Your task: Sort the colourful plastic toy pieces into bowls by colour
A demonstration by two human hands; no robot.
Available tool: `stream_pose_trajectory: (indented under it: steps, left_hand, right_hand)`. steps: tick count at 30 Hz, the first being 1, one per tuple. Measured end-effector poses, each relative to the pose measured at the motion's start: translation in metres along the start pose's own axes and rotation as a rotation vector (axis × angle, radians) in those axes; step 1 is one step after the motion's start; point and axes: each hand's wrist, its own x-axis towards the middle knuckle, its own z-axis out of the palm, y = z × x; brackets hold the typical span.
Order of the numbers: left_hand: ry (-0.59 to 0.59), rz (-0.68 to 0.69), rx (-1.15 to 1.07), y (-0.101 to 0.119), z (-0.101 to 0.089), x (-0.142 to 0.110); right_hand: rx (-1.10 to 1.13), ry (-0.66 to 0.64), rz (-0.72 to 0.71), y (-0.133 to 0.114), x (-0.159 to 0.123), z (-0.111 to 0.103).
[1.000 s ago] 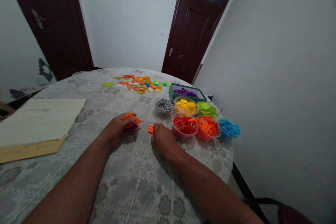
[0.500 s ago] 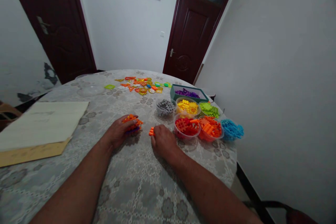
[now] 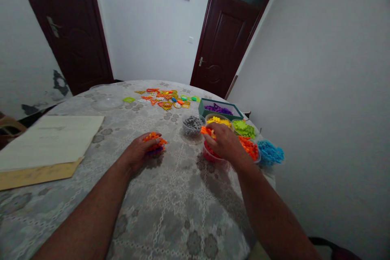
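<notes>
OK, left hand (image 3: 138, 152) grips an orange cluster (image 3: 151, 135) (purple along its underside), left of the bowls; right hand (image 3: 227, 142) pinches orange pieces (image 3: 205, 130) above the red-filled bowl (image 3: 211, 157), near the grey-filled bowl (image 3: 191, 131).

1. From my end, I see the left forearm (image 3: 88, 205) slanting inward.
2. I have the left hand (image 3: 138, 152) curled in a grip, thumb uppermost.
3. The right forearm (image 3: 269, 199) angles up leftward.
4. I have the right hand (image 3: 224, 140) palm-down, fingers pinching.

Bare hands (image 3: 224, 142); bare forearms (image 3: 97, 199), smooth, tapering toward narrower wrists (image 3: 124, 167).
</notes>
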Motion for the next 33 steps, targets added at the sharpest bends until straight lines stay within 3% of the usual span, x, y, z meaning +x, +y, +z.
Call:
stream_pose_trajectory:
  steps: [4,9,14,17,21,27,33]
  left_hand:
    - [0.007,-0.004,0.000,0.002,0.001,-0.001]
    - [0.014,-0.001,-0.003,0.003,0.002,-0.002]
    - [0.023,0.001,-0.006,0.003,0.004,-0.002]
    - [0.018,0.003,-0.036,0.005,0.005,-0.004]
    - [-0.036,0.017,-0.153,0.008,0.011,-0.011]
    - [-0.104,0.021,-0.230,0.009,0.023,-0.023]
    - [-0.198,-0.014,-0.210,0.006,0.029,-0.029]
  right_hand:
    - [-0.070,-0.191,0.041,0.039,0.013,-0.017]
    - [-0.092,-0.114,0.148,0.065,-0.009,-0.025]
    - [-0.154,-0.187,0.106,0.070,-0.040,-0.031]
    - [-0.133,-0.099,0.085,0.058,-0.049,-0.031]
    - [0.073,0.100,0.008,0.017,-0.049,-0.024]
    - [0.476,0.078,-0.035,-0.052,-0.037,0.016]
    - [0.592,0.078,0.014,-0.074,-0.027,0.065]
